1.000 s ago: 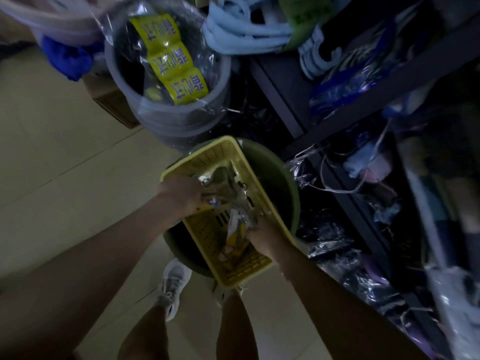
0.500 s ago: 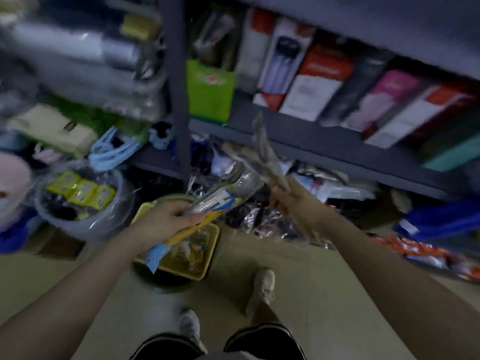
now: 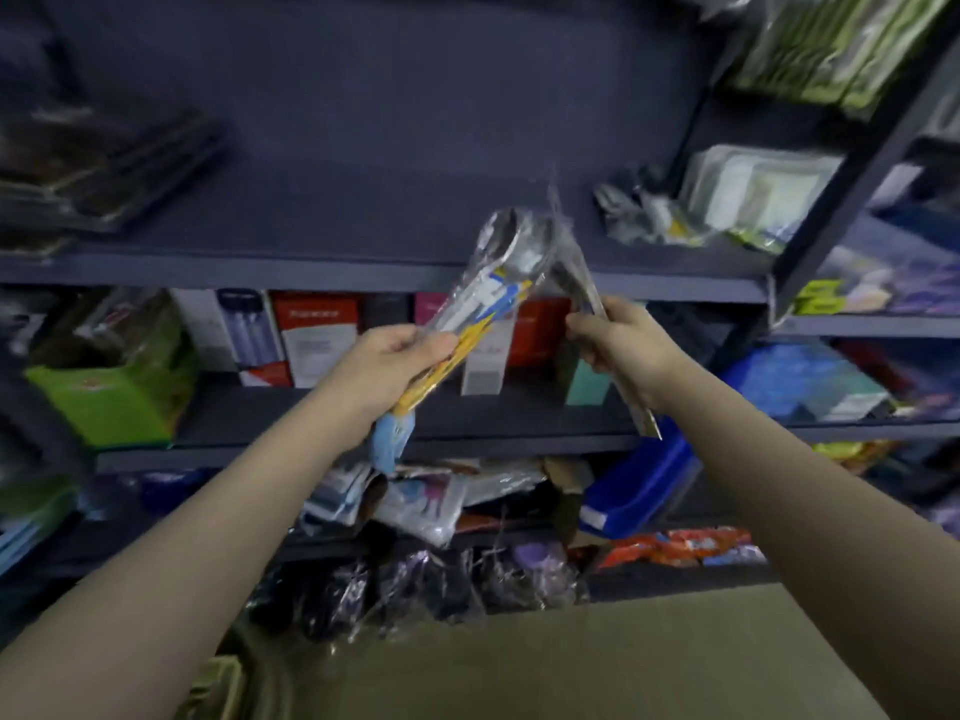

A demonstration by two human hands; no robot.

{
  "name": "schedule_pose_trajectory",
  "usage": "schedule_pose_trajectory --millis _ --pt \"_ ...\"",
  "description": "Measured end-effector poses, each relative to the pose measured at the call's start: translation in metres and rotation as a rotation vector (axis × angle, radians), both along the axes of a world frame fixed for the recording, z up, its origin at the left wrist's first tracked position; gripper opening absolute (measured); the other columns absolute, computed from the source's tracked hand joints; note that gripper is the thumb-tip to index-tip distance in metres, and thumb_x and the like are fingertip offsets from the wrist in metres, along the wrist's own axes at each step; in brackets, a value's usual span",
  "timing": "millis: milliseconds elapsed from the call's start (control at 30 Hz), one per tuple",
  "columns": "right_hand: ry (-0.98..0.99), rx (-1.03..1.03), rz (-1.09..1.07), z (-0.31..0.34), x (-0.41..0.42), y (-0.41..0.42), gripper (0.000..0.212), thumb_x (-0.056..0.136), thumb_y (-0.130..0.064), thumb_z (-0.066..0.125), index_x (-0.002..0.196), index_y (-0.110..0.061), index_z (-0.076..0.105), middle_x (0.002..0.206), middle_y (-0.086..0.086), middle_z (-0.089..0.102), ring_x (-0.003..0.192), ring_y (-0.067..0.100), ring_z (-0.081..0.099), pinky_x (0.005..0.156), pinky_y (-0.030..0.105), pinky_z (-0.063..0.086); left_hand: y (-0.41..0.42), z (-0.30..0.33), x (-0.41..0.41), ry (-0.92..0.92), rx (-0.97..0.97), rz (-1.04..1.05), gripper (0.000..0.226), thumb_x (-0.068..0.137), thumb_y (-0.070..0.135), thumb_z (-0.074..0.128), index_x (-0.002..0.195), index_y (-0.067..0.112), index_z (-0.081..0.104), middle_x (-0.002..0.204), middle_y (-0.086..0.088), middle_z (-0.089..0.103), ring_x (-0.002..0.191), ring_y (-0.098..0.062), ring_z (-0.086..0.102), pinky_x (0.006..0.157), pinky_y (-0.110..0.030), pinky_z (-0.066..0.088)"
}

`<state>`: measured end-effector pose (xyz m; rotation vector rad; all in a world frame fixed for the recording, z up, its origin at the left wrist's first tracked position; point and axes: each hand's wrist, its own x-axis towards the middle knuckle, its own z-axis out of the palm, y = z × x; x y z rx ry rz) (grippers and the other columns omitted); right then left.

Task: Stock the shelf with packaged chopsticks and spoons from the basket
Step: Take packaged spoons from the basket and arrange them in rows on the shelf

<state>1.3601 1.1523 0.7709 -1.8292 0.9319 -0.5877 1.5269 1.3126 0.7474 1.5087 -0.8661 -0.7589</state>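
My left hand [image 3: 387,363] grips a clear pack of metal spoons [image 3: 498,267] with a yellow and blue card, tilted up to the right. My right hand [image 3: 618,337] holds a long slim clear pack of chopsticks [image 3: 587,298], its top touching the spoon pack. Both packs are raised in front of the edge of a dark grey shelf [image 3: 363,200] whose middle is bare. A corner of the yellow basket [image 3: 218,688] shows at the bottom left on the floor.
Dark packs [image 3: 98,163] lie at the shelf's left, silvery packs [image 3: 654,213] at its right. Boxes [image 3: 317,335] and a green box [image 3: 114,402] fill the shelf below. A blue bin [image 3: 639,485] and plastic bags sit lower down. A dark upright post [image 3: 852,189] stands right.
Both hands lifted the packs out of the basket and raised them to the upper shelf. My view swung up from the floor to the shelving.
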Motion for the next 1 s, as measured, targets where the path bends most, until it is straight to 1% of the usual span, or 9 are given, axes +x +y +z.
schedule_pose_trajectory --millis 100,200,300,400,567,633,767,900,1000 --pt "-0.056 0.001 0.004 0.024 -0.015 -0.044 0.007 0.09 -0.014 0.055 0.093 -0.012 0.05 0.076 0.011 0.05 0.053 0.018 0.042 0.049 0.029 0.031 -0.051 0.028 -0.022 0.072 -0.057 0.048 0.026 0.088 0.022 0.057 0.063 0.017 0.058 0.035 0.01 0.052 0.031 0.002 0.042 0.035 -0.01 0.033" --pt "-0.116 0.009 -0.045 0.044 -0.022 -0.097 0.044 0.088 -0.014 0.059 0.128 -0.013 0.039 0.075 0.001 0.048 0.054 0.015 0.042 0.05 0.026 0.034 -0.104 0.056 -0.038 0.133 -0.064 0.07 0.024 0.087 0.025 0.058 0.065 0.016 0.061 0.04 0.009 0.055 0.033 -0.003 0.047 0.037 -0.011 0.038" --pt "-0.104 -0.079 -0.105 0.055 -0.019 -0.145 0.053 0.083 -0.025 0.064 0.129 -0.008 0.044 0.085 0.004 0.054 0.063 0.014 0.048 0.059 0.026 0.038 -0.153 0.074 -0.042 0.161 -0.056 0.065 0.021 0.088 0.022 0.058 0.068 0.015 0.061 0.041 0.007 0.058 0.035 -0.005 0.051 0.039 -0.012 0.042" --pt "0.073 -0.302 -0.154 0.058 -0.016 -0.192 0.055 0.084 -0.037 0.062 0.127 -0.006 0.044 0.104 0.007 0.051 0.089 0.022 0.051 0.073 0.029 0.038 -0.199 0.081 -0.038 0.16 -0.057 0.04 0.015 0.089 0.017 0.057 0.074 0.016 0.061 0.042 0.006 0.062 0.038 -0.004 0.057 0.039 -0.012 0.044" --pt "0.321 -0.425 -0.263 0.054 0.008 -0.258 0.044 0.088 -0.023 0.054 0.125 -0.001 0.043 0.127 0.023 0.052 0.116 0.038 0.051 0.082 0.033 0.039 -0.265 0.087 -0.019 0.159 -0.01 -0.02 0.011 0.089 0.013 0.055 0.081 0.012 0.063 0.045 0.004 0.066 0.038 -0.004 0.06 0.038 -0.01 0.043" --pt "0.316 -0.348 -0.289 0.049 0.021 -0.277 0.037 0.088 -0.023 0.053 0.117 -0.002 0.048 0.12 0.022 0.055 0.113 0.038 0.053 0.079 0.031 0.039 -0.284 0.089 -0.01 0.146 0.031 -0.056 0.011 0.089 0.014 0.056 0.081 0.013 0.064 0.047 0.005 0.066 0.039 -0.003 0.059 0.039 -0.01 0.043" --pt "0.213 -0.274 -0.289 0.05 0.035 -0.296 0.036 0.086 -0.039 0.055 0.08 -0.004 0.054 0.085 0.013 0.05 0.076 0.027 0.053 0.059 0.028 0.036 -0.315 0.089 0.004 0.1 0.071 -0.153 0.007 0.086 0.01 0.059 0.089 0.014 0.063 0.067 0.003 0.066 0.055 -0.008 0.059 0.045 -0.012 0.046" --pt "0.197 -0.236 -0.175 0.058 0.034 -0.301 0.049 0.093 -0.036 0.045 0.084 0.01 0.06 0.075 0.016 0.047 0.072 0.024 0.045 0.067 0.032 0.035 -0.333 0.086 0.006 -0.031 0.127 -0.165 0.018 0.082 -0.002 0.061 0.093 0.011 0.057 0.07 0.0 0.063 0.052 -0.007 0.059 0.043 -0.014 0.046" --pt "0.331 -0.313 -0.055 0.056 0.029 -0.3 0.033 0.093 -0.029 0.044 0.073 -0.006 0.056 0.078 0.015 0.048 0.075 0.023 0.045 0.07 0.032 0.036 -0.341 0.076 0.01 -0.231 0.208 -0.108 0.014 0.077 0.004 0.064 0.08 0.013 0.053 0.079 -0.006 0.058 0.07 -0.017 0.058 0.056 -0.018 0.051"
